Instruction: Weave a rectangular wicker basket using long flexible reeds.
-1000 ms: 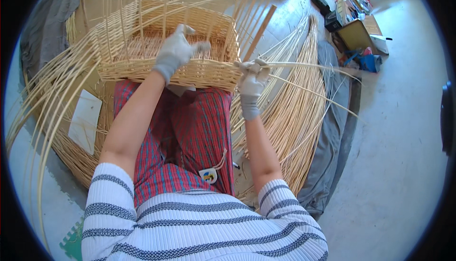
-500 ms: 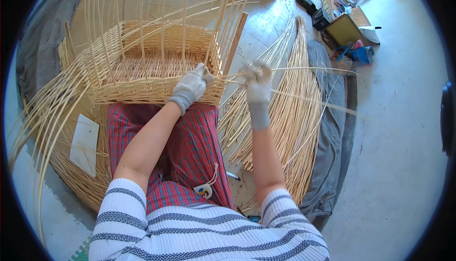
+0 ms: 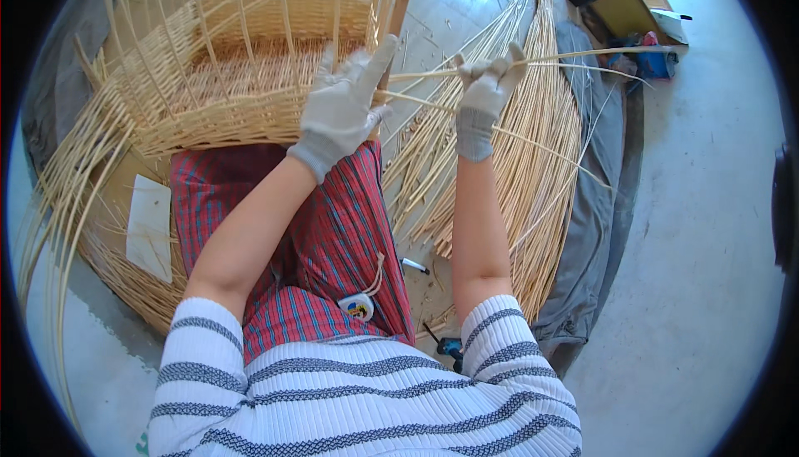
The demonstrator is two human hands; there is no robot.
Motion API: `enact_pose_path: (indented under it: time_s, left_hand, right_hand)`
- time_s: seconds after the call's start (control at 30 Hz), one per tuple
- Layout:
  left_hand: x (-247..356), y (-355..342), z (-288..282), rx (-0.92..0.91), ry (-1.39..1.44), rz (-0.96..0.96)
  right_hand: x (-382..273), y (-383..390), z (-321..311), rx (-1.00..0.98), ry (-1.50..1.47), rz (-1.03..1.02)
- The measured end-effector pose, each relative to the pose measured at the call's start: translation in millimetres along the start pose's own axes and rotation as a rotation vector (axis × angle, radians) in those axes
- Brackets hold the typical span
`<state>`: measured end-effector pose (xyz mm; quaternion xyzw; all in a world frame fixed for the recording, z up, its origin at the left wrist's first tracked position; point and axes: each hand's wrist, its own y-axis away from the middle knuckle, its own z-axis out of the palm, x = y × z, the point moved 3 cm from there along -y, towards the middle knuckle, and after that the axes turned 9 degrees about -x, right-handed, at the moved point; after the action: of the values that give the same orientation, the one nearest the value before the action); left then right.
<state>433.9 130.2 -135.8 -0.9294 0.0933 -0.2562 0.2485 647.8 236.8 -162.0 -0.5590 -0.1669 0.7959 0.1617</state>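
A pale woven rectangular basket with tall upright stakes sits over my knees, which are covered in red plaid cloth. My left hand, in a pale glove, lies against the basket's near right corner with its fingers spread. Long pale weaving strands run out from that corner toward the right. My right hand, also gloved, is closed on one of these strands, to the right of the basket and above a loose bundle of canes.
Loose canes arch down at the left beside a white board. A tape measure, a marker and a teal tool lie near my legs. Grey cloth edges the bundle. Boxes and assorted items stand at the back right.
My left hand moved from over the basket to its right corner and its fingers have spread. My right hand shifted right and up along the strands. The view has shifted slightly.
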Motion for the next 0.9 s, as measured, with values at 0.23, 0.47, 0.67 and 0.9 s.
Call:
enact_pose_path:
  time_s: [0.23,0.47,0.67,0.9]
  left_hand:
    - [-13.4,10.1,24.1,-0.159,-0.014,0.057]
    - [-0.7,1.5,29.9,-0.373,-0.058,-0.152]
    - [-19.6,17.4,13.9,0.044,0.561,-0.07]
    - [-78.2,6.9,-44.8,-0.006,1.201,-0.504]
  right_hand:
    - [14.3,-0.8,-1.7,0.144,-0.059,0.246]
    - [-88.9,103.7,126.5,-0.449,0.677,-0.274]
    - [-53.9,50.3,111.4,-0.329,0.147,0.144]
    - [-4.2,24.7,88.7,-0.698,1.039,0.386]
